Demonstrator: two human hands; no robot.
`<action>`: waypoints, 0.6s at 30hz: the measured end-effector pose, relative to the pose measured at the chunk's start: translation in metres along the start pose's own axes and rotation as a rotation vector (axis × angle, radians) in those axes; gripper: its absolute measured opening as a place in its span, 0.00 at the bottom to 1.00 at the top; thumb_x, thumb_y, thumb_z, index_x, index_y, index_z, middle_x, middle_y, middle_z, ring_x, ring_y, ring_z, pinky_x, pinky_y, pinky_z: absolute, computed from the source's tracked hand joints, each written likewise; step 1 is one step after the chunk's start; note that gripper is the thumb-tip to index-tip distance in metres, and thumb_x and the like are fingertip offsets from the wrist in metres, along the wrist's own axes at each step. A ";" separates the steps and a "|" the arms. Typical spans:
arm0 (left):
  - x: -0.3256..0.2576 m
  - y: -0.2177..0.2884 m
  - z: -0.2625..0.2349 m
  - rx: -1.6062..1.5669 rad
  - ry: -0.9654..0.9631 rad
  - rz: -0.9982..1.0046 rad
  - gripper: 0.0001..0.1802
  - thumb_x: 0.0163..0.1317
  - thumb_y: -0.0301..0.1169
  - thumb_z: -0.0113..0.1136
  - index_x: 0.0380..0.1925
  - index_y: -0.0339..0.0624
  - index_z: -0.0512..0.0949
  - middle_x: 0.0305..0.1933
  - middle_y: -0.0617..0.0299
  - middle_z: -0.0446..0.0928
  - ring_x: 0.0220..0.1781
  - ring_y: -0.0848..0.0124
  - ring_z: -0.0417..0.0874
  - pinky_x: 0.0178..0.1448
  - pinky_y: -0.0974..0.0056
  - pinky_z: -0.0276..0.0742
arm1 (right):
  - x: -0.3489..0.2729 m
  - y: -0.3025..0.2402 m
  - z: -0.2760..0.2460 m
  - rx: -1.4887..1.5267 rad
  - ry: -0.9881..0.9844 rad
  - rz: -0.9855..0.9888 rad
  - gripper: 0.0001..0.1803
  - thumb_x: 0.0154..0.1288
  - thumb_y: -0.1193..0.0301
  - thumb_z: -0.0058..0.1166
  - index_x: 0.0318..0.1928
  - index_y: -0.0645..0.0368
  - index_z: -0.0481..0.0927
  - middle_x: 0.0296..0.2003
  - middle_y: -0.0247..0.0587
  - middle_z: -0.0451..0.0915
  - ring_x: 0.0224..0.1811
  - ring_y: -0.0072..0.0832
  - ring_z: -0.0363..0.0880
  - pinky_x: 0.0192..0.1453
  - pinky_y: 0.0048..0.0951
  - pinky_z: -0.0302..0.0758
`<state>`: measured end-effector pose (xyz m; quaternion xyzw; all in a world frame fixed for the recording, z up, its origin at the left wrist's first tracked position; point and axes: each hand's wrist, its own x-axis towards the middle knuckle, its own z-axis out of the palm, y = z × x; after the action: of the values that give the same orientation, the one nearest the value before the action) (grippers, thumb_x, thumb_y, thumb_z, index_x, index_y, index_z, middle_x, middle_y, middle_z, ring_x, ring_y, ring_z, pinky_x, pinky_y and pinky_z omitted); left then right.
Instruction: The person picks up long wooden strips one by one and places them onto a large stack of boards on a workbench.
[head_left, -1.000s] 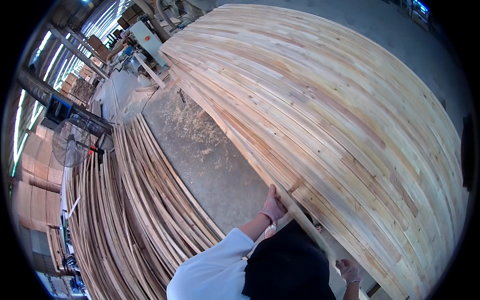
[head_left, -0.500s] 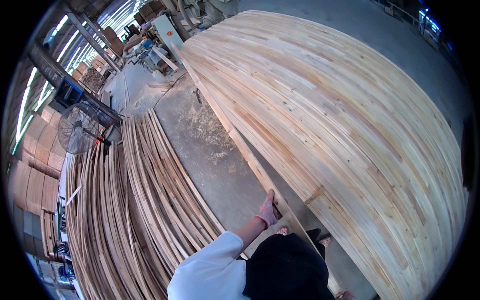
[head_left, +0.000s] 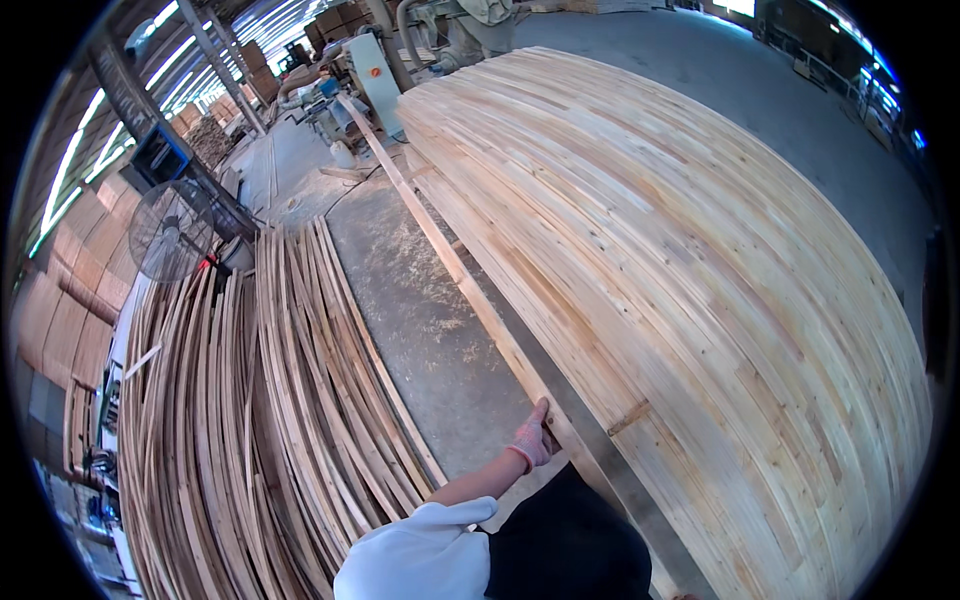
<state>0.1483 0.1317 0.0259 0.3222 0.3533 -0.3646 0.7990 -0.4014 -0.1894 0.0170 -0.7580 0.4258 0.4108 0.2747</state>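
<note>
A long, narrow wooden plank [head_left: 470, 285] runs away from my body toward a machine at the far end. My left hand [head_left: 533, 440], in a pinkish work glove, grips the plank's left edge with the thumb on top and the fingers wrapped underneath. Only a sliver of my right hand [head_left: 685, 597] shows at the lower edge, by the plank's near end; its fingers are hidden. To the right of the plank lies a broad, pale stack of planks [head_left: 690, 270], with a narrow gap between them.
Rough wooden strips [head_left: 300, 370] lie in a long pile at left. A standing fan [head_left: 170, 235] is beyond them, near a post. Sawdust [head_left: 410, 270] covers part of the floor. At the far end stand a machine [head_left: 330, 110] and a pale control cabinet [head_left: 375, 80].
The plank's far end has swung left, away from the stack and toward the machine, widening the gap. My left hand still grips it. The view has shifted slightly.
</note>
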 end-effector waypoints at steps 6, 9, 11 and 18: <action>-0.001 -0.026 0.004 -0.024 -0.089 0.000 0.27 0.67 0.53 0.56 0.58 0.48 0.73 0.57 0.55 0.78 0.60 0.54 0.77 0.71 0.42 0.65 | -0.019 -0.104 -0.055 -0.106 0.038 -0.146 0.38 0.51 0.47 0.65 0.60 0.50 0.75 0.53 0.51 0.79 0.57 0.43 0.77 0.62 0.41 0.73; -0.007 -0.086 -0.001 0.059 -0.191 -0.183 0.28 0.67 0.51 0.57 0.59 0.46 0.73 0.61 0.56 0.77 0.63 0.55 0.76 0.71 0.41 0.63 | -0.017 -0.157 -0.069 0.009 0.230 -0.281 0.33 0.44 0.47 0.69 0.49 0.50 0.83 0.44 0.49 0.84 0.51 0.44 0.82 0.56 0.40 0.77; -0.015 -0.142 -0.009 0.209 -0.341 -0.340 0.29 0.67 0.51 0.58 0.60 0.44 0.73 0.63 0.57 0.75 0.65 0.56 0.75 0.71 0.41 0.62 | -0.010 -0.192 -0.080 0.046 0.183 -0.310 0.38 0.44 0.47 0.71 0.55 0.50 0.79 0.49 0.47 0.82 0.55 0.43 0.80 0.59 0.41 0.75; -0.031 -0.264 -0.026 0.427 -0.534 -0.474 0.42 0.58 0.58 0.64 0.69 0.56 0.64 0.73 0.59 0.62 0.73 0.66 0.62 0.75 0.51 0.56 | 0.009 -0.187 -0.060 1.151 0.026 -0.748 0.32 0.56 0.73 0.66 0.62 0.58 0.70 0.49 0.45 0.79 0.53 0.34 0.79 0.59 0.36 0.77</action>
<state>-0.0893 0.0241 -0.0316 0.2844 0.1145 -0.6742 0.6719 -0.2128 -0.1486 0.0521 -0.5921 0.2892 -0.0123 0.7521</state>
